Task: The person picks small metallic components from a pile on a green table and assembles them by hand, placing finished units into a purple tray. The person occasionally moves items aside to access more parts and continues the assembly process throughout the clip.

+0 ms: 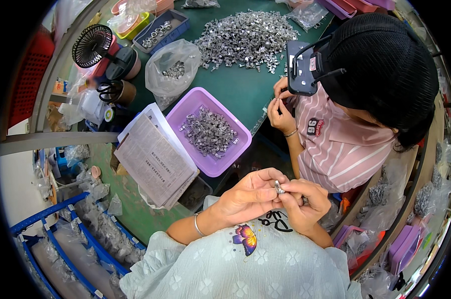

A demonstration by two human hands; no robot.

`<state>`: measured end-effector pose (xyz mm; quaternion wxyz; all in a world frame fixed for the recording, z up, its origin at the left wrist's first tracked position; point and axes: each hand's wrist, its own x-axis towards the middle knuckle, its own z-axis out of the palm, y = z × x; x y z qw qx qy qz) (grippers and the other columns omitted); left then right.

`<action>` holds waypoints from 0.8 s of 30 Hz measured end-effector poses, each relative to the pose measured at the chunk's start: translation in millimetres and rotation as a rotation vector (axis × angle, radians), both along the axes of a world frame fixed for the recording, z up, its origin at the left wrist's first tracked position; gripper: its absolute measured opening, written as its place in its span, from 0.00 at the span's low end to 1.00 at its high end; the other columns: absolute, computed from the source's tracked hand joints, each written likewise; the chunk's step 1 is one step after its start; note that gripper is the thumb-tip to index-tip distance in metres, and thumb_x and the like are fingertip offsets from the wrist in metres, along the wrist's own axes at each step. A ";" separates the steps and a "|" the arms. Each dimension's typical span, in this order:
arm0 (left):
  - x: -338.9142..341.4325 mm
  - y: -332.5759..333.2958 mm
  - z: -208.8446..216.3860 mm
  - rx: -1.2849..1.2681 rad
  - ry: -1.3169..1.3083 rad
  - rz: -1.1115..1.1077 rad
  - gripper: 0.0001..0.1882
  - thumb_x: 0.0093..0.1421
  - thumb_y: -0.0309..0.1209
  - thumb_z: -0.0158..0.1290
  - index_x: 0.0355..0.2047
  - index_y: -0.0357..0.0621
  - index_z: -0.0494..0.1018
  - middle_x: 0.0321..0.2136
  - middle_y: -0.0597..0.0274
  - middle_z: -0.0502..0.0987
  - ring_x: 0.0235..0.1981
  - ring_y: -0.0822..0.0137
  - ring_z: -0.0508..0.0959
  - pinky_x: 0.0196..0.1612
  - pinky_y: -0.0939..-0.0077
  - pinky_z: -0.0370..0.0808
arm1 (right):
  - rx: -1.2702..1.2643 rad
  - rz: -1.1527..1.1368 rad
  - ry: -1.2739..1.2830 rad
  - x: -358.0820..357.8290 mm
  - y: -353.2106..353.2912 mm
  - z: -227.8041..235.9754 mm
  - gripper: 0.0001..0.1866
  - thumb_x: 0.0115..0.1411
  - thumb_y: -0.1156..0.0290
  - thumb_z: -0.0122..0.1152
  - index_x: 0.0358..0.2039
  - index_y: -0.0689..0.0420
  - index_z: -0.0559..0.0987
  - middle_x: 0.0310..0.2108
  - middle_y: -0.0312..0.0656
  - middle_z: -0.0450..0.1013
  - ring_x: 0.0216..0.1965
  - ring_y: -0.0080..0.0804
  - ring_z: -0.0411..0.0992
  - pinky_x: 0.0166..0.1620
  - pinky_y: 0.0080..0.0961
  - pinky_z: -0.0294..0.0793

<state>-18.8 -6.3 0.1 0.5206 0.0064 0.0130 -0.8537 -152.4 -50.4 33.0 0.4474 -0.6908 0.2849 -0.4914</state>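
Observation:
Close in front of my chest, both hands meet around a small silver metal clip-like part [279, 187]. My left hand [249, 195] pinches it from the left, thumb and forefinger closed on it. From the other side, the fingertips of my right hand [305, 200] grip the same part. Fingers cover much of it, so its exact shape cannot be made out. Just beyond my left hand stands a purple plastic basket [174, 115] holding a heap of similar small metal parts [209, 132].
A large pile of metal parts [248, 39] covers the green table's [223, 84] far side, beside a clear plastic bag [158, 74]. Papers [158, 159] lie left of the basket. A co-worker [345, 144] sits at right, hands together. A black fan [92, 46] and blue rack [71, 239] stand left.

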 end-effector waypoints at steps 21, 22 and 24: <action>-4.8 -3.9 -8.9 0.109 -0.114 0.051 0.12 0.57 0.24 0.50 0.43 0.44 0.68 0.37 0.64 0.72 0.41 0.70 0.72 0.46 0.74 0.67 | 0.191 -0.114 0.059 0.0 5.9 -14.0 0.10 0.47 0.85 0.60 0.33 0.64 0.77 0.14 0.32 0.67 0.15 0.12 0.60 0.19 0.12 0.59; -5.2 -5.1 -7.5 0.113 -0.124 0.059 0.12 0.57 0.24 0.50 0.42 0.44 0.68 0.37 0.64 0.72 0.41 0.70 0.72 0.47 0.74 0.67 | 0.212 -0.120 0.056 -0.3 6.2 -14.6 0.10 0.47 0.85 0.60 0.33 0.63 0.77 0.14 0.32 0.67 0.15 0.11 0.59 0.19 0.11 0.58; -4.9 -6.3 -8.7 0.109 -0.110 0.080 0.11 0.58 0.25 0.50 0.42 0.44 0.68 0.37 0.64 0.72 0.41 0.70 0.72 0.47 0.74 0.67 | 0.254 -0.134 0.062 -1.9 8.0 -18.0 0.09 0.49 0.85 0.59 0.33 0.63 0.77 0.14 0.30 0.66 0.15 0.10 0.57 0.19 0.11 0.56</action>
